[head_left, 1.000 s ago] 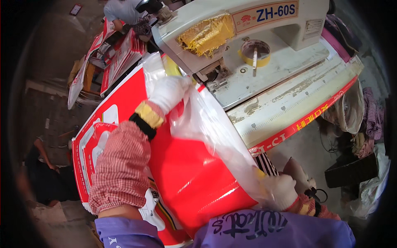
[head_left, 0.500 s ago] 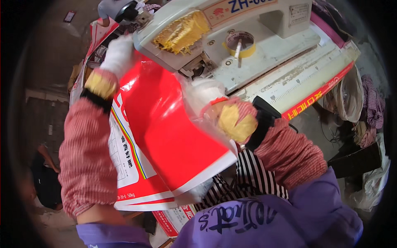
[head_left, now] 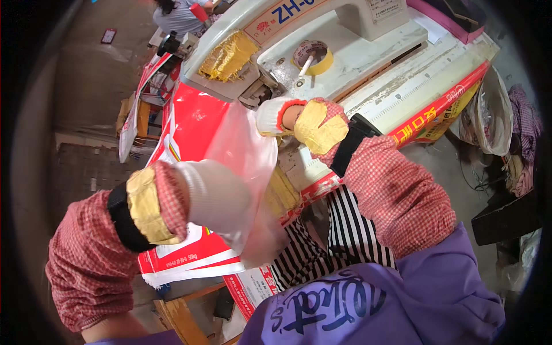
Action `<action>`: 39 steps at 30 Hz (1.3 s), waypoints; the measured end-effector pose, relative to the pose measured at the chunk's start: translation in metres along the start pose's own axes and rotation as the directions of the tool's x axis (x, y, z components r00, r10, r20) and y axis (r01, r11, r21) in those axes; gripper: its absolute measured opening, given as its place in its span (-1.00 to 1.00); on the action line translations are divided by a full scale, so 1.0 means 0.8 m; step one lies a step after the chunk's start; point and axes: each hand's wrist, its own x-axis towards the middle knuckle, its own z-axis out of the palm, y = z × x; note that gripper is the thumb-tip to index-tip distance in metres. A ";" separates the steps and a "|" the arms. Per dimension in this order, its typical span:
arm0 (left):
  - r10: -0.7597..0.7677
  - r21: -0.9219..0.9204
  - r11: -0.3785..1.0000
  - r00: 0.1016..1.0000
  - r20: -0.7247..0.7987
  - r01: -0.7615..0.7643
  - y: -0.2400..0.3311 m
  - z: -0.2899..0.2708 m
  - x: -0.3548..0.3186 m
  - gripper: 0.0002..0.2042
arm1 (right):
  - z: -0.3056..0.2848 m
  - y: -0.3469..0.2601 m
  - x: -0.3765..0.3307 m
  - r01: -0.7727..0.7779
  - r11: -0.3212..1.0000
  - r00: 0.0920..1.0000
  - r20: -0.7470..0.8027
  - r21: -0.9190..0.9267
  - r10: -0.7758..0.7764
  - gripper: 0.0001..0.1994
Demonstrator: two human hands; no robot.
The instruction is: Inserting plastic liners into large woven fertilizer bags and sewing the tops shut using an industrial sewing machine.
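Observation:
A red and white woven sack [head_left: 198, 112] lies under the sewing machine head [head_left: 230, 80], with a translucent plastic liner [head_left: 247, 141] standing out along its right side. My right hand [head_left: 273, 118], in a white knit glove, is curled at the liner's upper edge just below the needle area. Its fingertips are mostly hidden. Lower down, my left hand [head_left: 221, 198], also gloved in white, is over the sack and against the lower liner. Motion smears its fingers, so their grip does not show. Both forearms wear red checked sleeves with yellow patches and black bands.
A yellow tape roll [head_left: 313, 57] with a white stick in it rests on the machine bed. To the right are a pink box [head_left: 454, 23] and a hanging plastic bag [head_left: 489, 112]. A wooden stool [head_left: 178, 322] stands below; another person [head_left: 184, 17] is beyond the machine.
My left hand has come down and toward me from the sack's upper left corner. The liner now shows more along the right side, and the sack's red face has folded away. My right hand has shifted slightly left.

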 end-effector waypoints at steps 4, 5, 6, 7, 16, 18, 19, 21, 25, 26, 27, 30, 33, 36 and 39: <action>-0.242 0.179 0.958 0.968 0.072 0.226 -0.001 0.042 -0.038 -0.88 | 0.011 0.003 -0.018 -0.074 0.981 0.994 0.067 -0.182 0.087 -0.86; -0.133 0.229 0.963 0.990 -0.052 0.141 0.003 0.063 -0.051 -0.93 | 0.013 0.003 -0.015 -0.071 0.981 0.995 0.058 -0.181 0.082 -0.86; -0.097 0.313 0.943 0.993 -0.060 0.111 0.024 0.076 -0.062 -0.93 | 0.005 -0.008 -0.007 -0.105 0.992 0.994 -0.007 -0.067 0.104 -0.85; -0.132 0.205 0.970 0.991 0.002 0.129 0.047 0.072 -0.057 -0.93 | 0.001 -0.014 0.003 -0.134 0.990 0.989 -0.060 0.047 0.137 -0.84; 0.360 0.164 0.933 0.804 -0.473 -0.322 0.141 0.048 0.027 -0.94 | 0.043 -0.154 -0.118 -0.561 0.758 0.721 -0.255 0.333 0.645 -0.73; 0.175 0.240 0.955 0.984 0.020 -0.175 0.124 0.014 -0.010 -0.93 | 0.026 -0.169 -0.130 -0.608 0.728 0.683 -0.258 0.319 0.683 -0.70; 0.123 0.168 0.981 0.983 -0.137 -0.100 0.103 0.026 -0.023 -0.91 | 0.027 -0.165 -0.137 -0.619 0.717 0.673 -0.255 0.321 0.695 -0.70; -0.016 0.213 0.977 0.999 -0.039 0.024 0.100 0.018 -0.046 -0.89 | 0.033 -0.156 -0.133 -0.649 0.724 0.693 -0.210 0.234 0.689 -0.71; 0.178 0.245 0.952 0.983 0.043 -0.183 0.138 0.004 -0.019 -0.96 | 0.031 -0.134 -0.109 -0.744 0.623 0.613 -0.126 0.242 0.780 -0.80; 0.208 0.150 0.966 0.977 0.048 -0.213 0.144 0.004 -0.001 -0.96 | 0.033 -0.136 -0.103 -0.741 0.625 0.615 -0.125 0.245 0.778 -0.80; 0.229 0.133 0.966 0.972 -0.051 -0.221 0.141 0.005 0.011 -0.94 | 0.033 -0.138 -0.099 -0.731 0.644 0.636 -0.116 0.226 0.763 -0.80; 0.118 0.047 0.992 0.989 -0.089 -0.114 0.119 -0.024 0.004 -0.87 | 0.033 -0.144 -0.079 -0.693 0.699 0.698 -0.080 0.175 0.712 -0.77; 0.039 0.027 0.999 0.998 0.047 -0.041 0.073 -0.010 -0.013 -0.83 | 0.025 -0.131 -0.055 -0.651 0.749 0.750 -0.044 0.128 0.660 -0.73; -0.029 0.155 0.987 0.997 -0.073 0.040 0.097 0.019 -0.038 -0.87 | 0.056 -0.108 -0.033 -0.467 0.871 0.876 -0.055 0.151 0.479 -0.70; 0.357 0.263 0.910 0.928 -0.106 -0.320 0.121 0.036 0.016 -0.94 | 0.089 -0.091 0.014 0.184 0.963 0.973 -0.176 0.196 -0.150 -0.68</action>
